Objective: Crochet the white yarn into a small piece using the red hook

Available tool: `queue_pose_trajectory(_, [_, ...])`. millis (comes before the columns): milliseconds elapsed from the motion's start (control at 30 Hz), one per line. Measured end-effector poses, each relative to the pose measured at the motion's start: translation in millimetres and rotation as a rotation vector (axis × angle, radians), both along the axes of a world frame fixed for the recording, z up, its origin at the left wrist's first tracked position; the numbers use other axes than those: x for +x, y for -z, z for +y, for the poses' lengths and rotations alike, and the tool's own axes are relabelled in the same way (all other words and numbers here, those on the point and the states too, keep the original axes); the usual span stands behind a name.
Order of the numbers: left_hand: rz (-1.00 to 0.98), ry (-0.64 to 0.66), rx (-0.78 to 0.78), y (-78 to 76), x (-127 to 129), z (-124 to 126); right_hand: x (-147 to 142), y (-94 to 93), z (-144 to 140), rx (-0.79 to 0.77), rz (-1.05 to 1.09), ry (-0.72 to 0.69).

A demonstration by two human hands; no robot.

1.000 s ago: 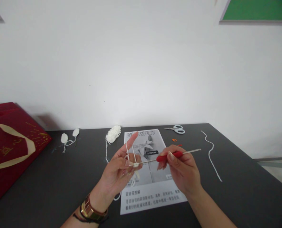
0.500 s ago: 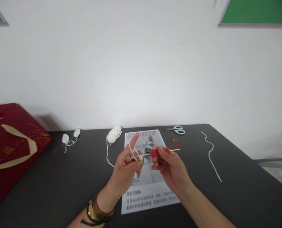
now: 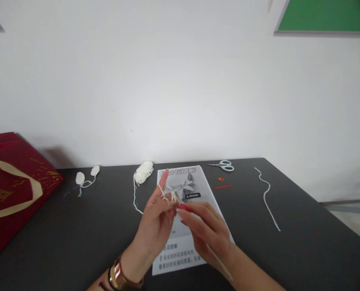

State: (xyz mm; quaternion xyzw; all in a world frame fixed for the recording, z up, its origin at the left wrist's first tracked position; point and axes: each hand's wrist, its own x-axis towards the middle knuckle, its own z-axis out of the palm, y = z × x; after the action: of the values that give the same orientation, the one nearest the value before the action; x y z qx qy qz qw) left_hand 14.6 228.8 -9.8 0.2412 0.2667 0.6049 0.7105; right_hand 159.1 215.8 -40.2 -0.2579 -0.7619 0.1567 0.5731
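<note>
Fingers (image 3: 195, 220) of right hand (image 3: 208, 234) pinched around crochet hook (image 3: 219, 262), left hand (image 3: 158, 220) seemingly gripping white yarn (image 3: 168, 193), forefinger raised.

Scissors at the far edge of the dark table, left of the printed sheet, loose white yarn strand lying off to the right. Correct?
Not quite. In the head view the scissors lie right of the printed sheet, not left. They are at the far edge of the table, and the loose yarn strand lies off to the right.

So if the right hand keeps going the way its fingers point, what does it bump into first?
Most likely the left hand. The right hand points up and left, its fingertips right next to the left fingers and the white yarn looped there. Depth between them is hard to judge.
</note>
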Motion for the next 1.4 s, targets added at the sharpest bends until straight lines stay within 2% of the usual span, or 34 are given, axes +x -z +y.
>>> queue_pose_trajectory(33, [-0.070,0.041,-0.021,-1.7,-2.2,0.6,1.4,1.0,0.1,0.064,-0.066,-0.020])
queue_pose_trajectory(100, [-0.156,0.102,-0.028,-3.4,-7.4,2.7,2.8,0.5,1.1,0.086,-0.084,-0.050])
queue_pose_trajectory(233, [-0.236,0.230,-0.028,-2.7,-14.1,7.3,0.1,-6.4,3.5,-0.140,0.137,-0.102])
queue_pose_trajectory(433, [-0.250,0.266,0.047,-1.4,-16.8,9.6,-3.5,-8.9,7.7,-0.478,0.469,-0.201])
queue_pose_trajectory(633, [-0.228,0.283,0.066,-1.7,-22.0,10.0,0.8,-7.7,12.5,-0.644,0.661,-0.259])
queue_pose_trajectory(867, [-0.223,0.322,0.059,-0.2,-24.9,10.7,5.0,-13.7,13.7,-0.712,0.704,-0.317])
queue_pose_trajectory(1233, [-0.195,0.340,0.064,-3.1,-28.9,10.3,11.6,-14.3,17.2,-0.683,0.645,-0.341])
queue_pose_trajectory(1400, [-0.161,0.319,0.047,-3.1,-29.4,12.4,14.6,-18.3,18.0,-0.718,0.659,-0.362])
